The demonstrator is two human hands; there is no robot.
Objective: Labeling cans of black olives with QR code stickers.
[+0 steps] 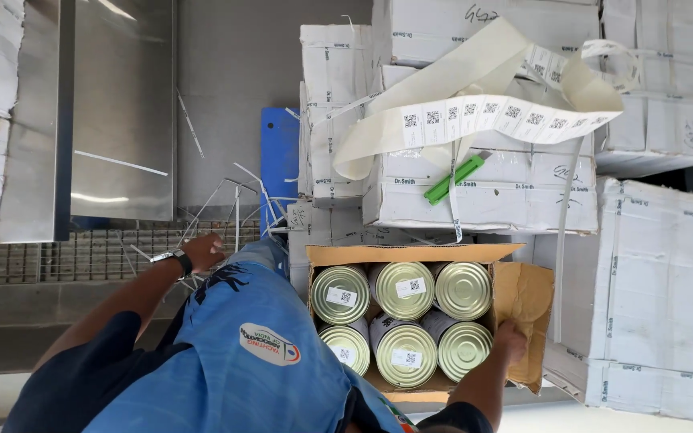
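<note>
Silver cans in brown carton; white boxes; green cutter

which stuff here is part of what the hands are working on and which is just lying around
In hand: open cardboard box under the right hand; six tins inside; sticker strip.
Lying about: green cutter; white cartons; loose straps by the left hand.

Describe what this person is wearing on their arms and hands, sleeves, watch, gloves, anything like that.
Both hands are bare, with no gloves. The left hand has a dark wristwatch with a metallic edge on its wrist, and a dark navy sleeve covers the upper arm down to about the elbow. The right hand shows no watch or band; only a bit of dark sleeve appears at the frame's bottom.
</note>
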